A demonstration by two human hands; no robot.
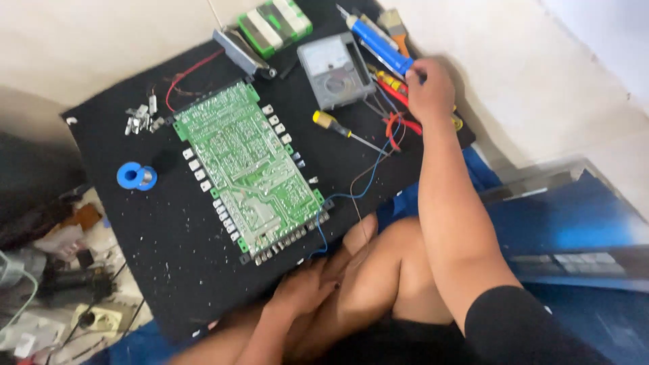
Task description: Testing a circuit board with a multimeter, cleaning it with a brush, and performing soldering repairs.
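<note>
fingers of the right hand (pixel 430 86) were curled on the blue-handled soldering tool (pixel 378 42), though motion blur made it hard to tell whether they had closed on it. just nearer the person lay red pliers (pixel 399 125) and a yellow screwdriver (pixel 341 128); beyond those, solder-side up for access, the green circuit board (pixel 247 169). left hand (pixel 304 287) rested slack on a knee, holding nothing.

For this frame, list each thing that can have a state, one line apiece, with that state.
Right hand: closed on the blue-handled soldering iron.
Left hand: resting on the knee, holding nothing.
Circuit board: flat on the black mat, solder side up.
Multimeter: lying face up, untouched.
Yellow-handled screwdriver: lying loose on the mat.
Blue solder spool: lying on its side.
</note>
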